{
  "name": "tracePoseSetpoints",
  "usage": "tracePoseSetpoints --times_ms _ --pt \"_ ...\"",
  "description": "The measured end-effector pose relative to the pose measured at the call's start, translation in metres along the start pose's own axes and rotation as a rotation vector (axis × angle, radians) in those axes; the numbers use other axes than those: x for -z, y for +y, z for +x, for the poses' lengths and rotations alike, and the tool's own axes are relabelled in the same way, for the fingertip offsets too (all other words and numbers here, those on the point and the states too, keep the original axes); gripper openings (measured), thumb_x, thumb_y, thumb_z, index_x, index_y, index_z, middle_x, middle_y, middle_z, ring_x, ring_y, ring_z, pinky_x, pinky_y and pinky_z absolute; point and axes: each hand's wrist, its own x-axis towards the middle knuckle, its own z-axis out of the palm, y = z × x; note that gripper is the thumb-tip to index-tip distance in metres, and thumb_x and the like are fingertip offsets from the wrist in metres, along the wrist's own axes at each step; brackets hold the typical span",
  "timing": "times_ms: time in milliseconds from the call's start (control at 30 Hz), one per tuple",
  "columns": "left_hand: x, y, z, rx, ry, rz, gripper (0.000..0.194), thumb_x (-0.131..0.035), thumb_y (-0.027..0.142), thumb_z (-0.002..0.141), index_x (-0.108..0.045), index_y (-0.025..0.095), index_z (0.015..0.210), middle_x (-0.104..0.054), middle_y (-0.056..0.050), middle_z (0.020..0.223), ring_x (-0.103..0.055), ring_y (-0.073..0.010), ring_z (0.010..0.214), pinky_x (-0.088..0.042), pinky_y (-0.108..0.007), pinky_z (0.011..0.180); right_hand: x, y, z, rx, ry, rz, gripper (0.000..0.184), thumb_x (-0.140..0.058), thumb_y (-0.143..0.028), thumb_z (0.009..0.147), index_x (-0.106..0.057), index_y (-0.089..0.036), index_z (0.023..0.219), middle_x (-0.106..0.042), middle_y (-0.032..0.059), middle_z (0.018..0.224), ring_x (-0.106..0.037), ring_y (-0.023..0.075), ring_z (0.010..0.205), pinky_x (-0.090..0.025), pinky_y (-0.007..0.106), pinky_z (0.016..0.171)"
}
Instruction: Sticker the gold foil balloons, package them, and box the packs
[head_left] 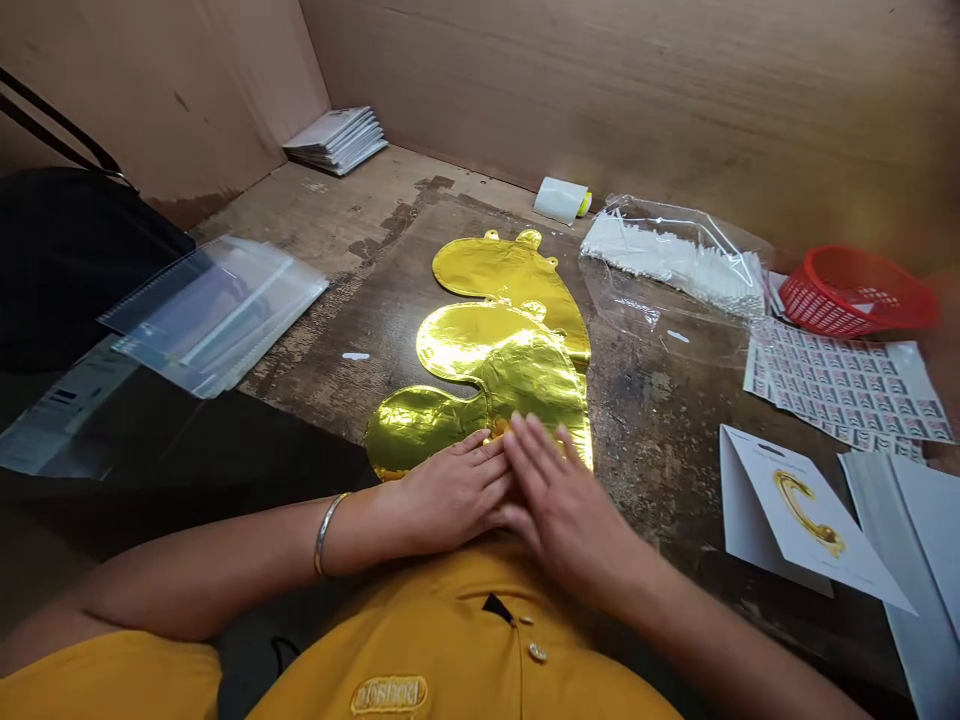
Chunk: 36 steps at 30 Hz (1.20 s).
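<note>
At the front of the table [630,430], flat on gold foil pieces [521,365] with left hand [454,500] and right hand [570,515], fingers straight and meeting, palms probably down: best to press evenly, without creasing.

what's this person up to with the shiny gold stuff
A person in a mustard-yellow shirt has both hands on flat gold foil balloons at the table's near edge. The left hand and right hand meet there, fingers together, over the lower part of the nearest gold foil balloon. Another gold foil shape lies just beyond it. To the right stands a folded white card picturing a gold letter; clear plastic sleeves lie to the left.
</note>
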Motion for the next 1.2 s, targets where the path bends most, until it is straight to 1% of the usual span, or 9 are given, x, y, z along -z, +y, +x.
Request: tracePoseSetpoints --times_ms 133,233,367,467,600,700,900,1100,1200 --pt "0.002 0.001 -0.002 0.012 -0.06 -0.01 0.058 -0.046 0.044 0.097 -0.043 0.008 0.142 -0.041 -0.014 0.151 -0.037 -0.0273 0.142 -0.024 -0.041 0.118 -0.009 0.0 -0.069 -0.152 0.003 -0.081 0.076 -0.045 -0.04 0.093 -0.016 -0.006 0.154 -0.037 0.0201 0.152 -0.025 0.0306 0.146 -0.022 0.056 0.116" --pt "0.002 0.002 -0.003 0.021 -0.095 -0.014 0.061 -0.046 0.047 0.096 -0.042 0.009 0.144 -0.037 -0.013 0.153 -0.034 -0.0278 0.143 -0.022 -0.041 0.119 -0.001 0.005 -0.082 -0.217 0.083 -0.112 0.076 -0.044 -0.039 0.094 -0.013 -0.005 0.154 -0.035 0.0225 0.153 -0.019 0.0316 0.148 -0.019 0.058 0.116" --pt "0.003 0.002 -0.002 0.02 -0.118 -0.01 0.064 -0.046 0.047 0.096 -0.037 0.008 0.146 -0.034 -0.014 0.155 -0.03 -0.029 0.145 -0.022 -0.044 0.119 0.003 -0.006 -0.064 -0.052 0.03 0.01 0.079 -0.046 -0.04 0.093 -0.008 -0.011 0.156 -0.036 0.0175 0.153 -0.029 0.031 0.145 -0.029 0.055 0.114" --pt "0.003 0.001 -0.001 0.018 -0.126 -0.016 0.063 -0.046 0.047 0.096 -0.038 0.008 0.146 -0.035 -0.013 0.154 -0.031 -0.0282 0.145 -0.022 -0.043 0.119 0.001 -0.011 -0.066 -0.128 -0.031 0.012 0.077 -0.046 -0.034 0.094 -0.005 -0.014 0.156 -0.043 0.0161 0.149 -0.043 0.032 0.137 -0.04 0.057 0.107" --pt "0.003 0.001 -0.002 0.02 -0.112 -0.025 0.064 -0.045 0.048 0.096 -0.037 0.009 0.147 -0.034 -0.013 0.155 -0.03 -0.0272 0.145 -0.021 -0.042 0.119 0.024 -0.008 -0.071 -0.279 0.178 -0.018 0.072 -0.047 -0.02 0.093 -0.012 -0.023 0.156 -0.051 0.012 0.144 -0.048 0.0316 0.134 -0.043 0.059 0.106" --pt "0.003 0.002 -0.002 0.019 -0.088 -0.019 0.064 -0.044 0.048 0.097 -0.038 0.007 0.146 -0.035 -0.015 0.154 -0.031 -0.0286 0.144 -0.023 -0.043 0.119 0.038 -0.004 -0.04 -0.231 0.324 0.06 0.073 -0.047 -0.015 0.091 -0.016 -0.027 0.156 -0.035 0.0055 0.155 -0.034 0.0288 0.143 -0.04 0.054 0.112" --pt "0.002 0.002 0.002 -0.024 -0.062 0.025 0.068 -0.049 0.052 0.093 -0.045 0.003 0.14 -0.05 -0.019 0.143 -0.038 -0.0314 0.14 -0.028 -0.045 0.118 -0.015 0.005 0.028 -0.136 0.144 0.281 0.046 -0.035 -0.017 0.097 -0.05 -0.014 0.14 -0.051 0.0134 0.145 -0.035 0.0263 0.142 -0.047 0.046 0.108" --pt "0.021 -0.005 -0.019 0.035 -0.007 0.002 0.056 -0.044 0.05 0.096 -0.049 0.015 0.14 -0.05 -0.01 0.145 -0.041 -0.0223 0.139 -0.025 -0.038 0.121 -0.043 0.01 0.021 -0.118 0.22 0.355 0.044 -0.039 -0.017 0.097 -0.051 -0.015 0.14 -0.053 0.0132 0.142 -0.04 0.0258 0.14 -0.048 0.048 0.107" --pt "0.05 -0.033 -0.036 0.26 0.085 -0.035 0.029 -0.057 0.045 0.089 -0.069 0.03 0.111 -0.071 0.004 0.12 -0.064 -0.0186 0.114 -0.038 -0.033 0.113 -0.04 0.009 0.02 -0.12 0.21 0.344 0.047 -0.039 -0.017 0.097 -0.046 -0.019 0.144 -0.053 0.011 0.143 -0.039 0.0255 0.14 -0.047 0.049 0.108"
